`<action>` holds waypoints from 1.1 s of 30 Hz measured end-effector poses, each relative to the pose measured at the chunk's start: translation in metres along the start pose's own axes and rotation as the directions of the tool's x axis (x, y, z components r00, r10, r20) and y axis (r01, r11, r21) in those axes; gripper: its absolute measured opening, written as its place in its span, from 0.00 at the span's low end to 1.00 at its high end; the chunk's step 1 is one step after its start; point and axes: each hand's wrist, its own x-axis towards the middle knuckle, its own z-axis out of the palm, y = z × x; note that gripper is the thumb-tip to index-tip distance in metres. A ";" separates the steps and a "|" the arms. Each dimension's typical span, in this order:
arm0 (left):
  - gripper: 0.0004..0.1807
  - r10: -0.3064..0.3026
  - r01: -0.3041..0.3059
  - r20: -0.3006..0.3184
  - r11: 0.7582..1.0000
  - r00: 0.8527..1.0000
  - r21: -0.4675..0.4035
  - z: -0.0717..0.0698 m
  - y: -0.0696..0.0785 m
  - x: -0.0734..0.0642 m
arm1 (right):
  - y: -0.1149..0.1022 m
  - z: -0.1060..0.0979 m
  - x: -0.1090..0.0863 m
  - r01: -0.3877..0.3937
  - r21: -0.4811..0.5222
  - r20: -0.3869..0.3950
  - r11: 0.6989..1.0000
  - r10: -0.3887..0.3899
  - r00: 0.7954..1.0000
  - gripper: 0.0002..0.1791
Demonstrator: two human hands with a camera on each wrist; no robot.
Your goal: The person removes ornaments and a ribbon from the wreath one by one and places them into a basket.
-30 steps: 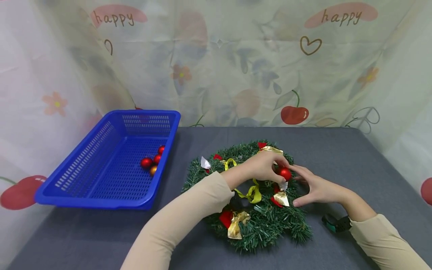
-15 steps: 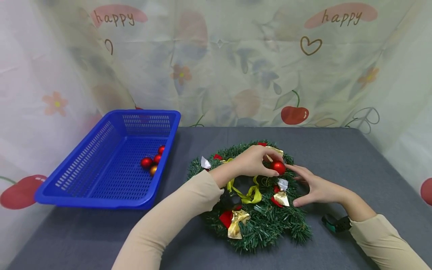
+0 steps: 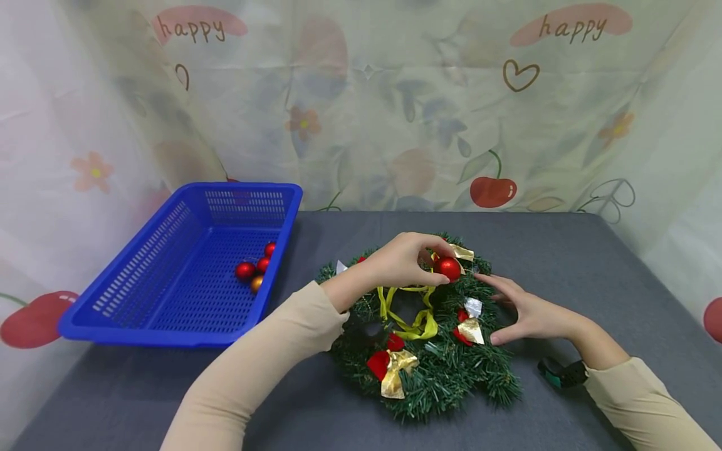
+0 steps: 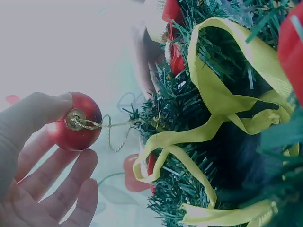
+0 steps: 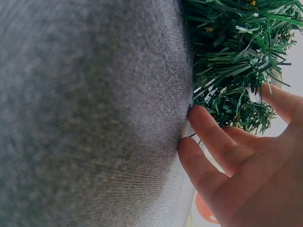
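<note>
A green wreath [image 3: 445, 376] with gold and silver bows, red pieces and a yellow ribbon [image 3: 424, 326] lies on the grey table. My left hand [image 3: 403, 260] pinches a red Christmas ball [image 3: 448, 268] between thumb and fingers above the wreath's far side. In the left wrist view, a thin gold cord [image 4: 113, 126] stretches from the ball's gold cap to the greenery. My right hand [image 3: 533, 318] stays at the wreath's right edge with fingers spread; in the right wrist view, fingertips [image 5: 196, 113] reach the table beside the needles.
At the left stands a blue plastic basket [image 3: 163, 341] with several red balls [image 3: 245, 271] and a gold ball [image 3: 256, 284] along its right side. A printed curtain [image 3: 366, 125] hangs behind the table. A dark band [image 3: 564, 373] is on the right wrist.
My left hand has moved left with the red ball, away from the right fingers, uncovering the silver bow. The right hand has kept its place.
</note>
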 end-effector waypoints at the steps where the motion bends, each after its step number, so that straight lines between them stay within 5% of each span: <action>1: 0.20 -0.004 0.004 -0.001 1.000 1.000 -0.005 -0.001 0.000 -0.001 | 0.000 0.000 0.000 0.001 0.004 0.001 1.000 -0.001 1.000 0.54; 20: 0.21 0.013 -0.013 0.003 0.992 1.000 -0.125 -0.012 0.010 -0.033 | 0.002 0.000 0.001 0.005 0.006 0.003 1.000 -0.005 1.000 0.54; 33: 0.20 -0.029 0.021 -0.071 0.994 0.997 -0.109 -0.032 0.005 -0.053 | 0.000 0.000 0.000 0.017 0.005 -0.003 1.000 -0.017 1.000 0.55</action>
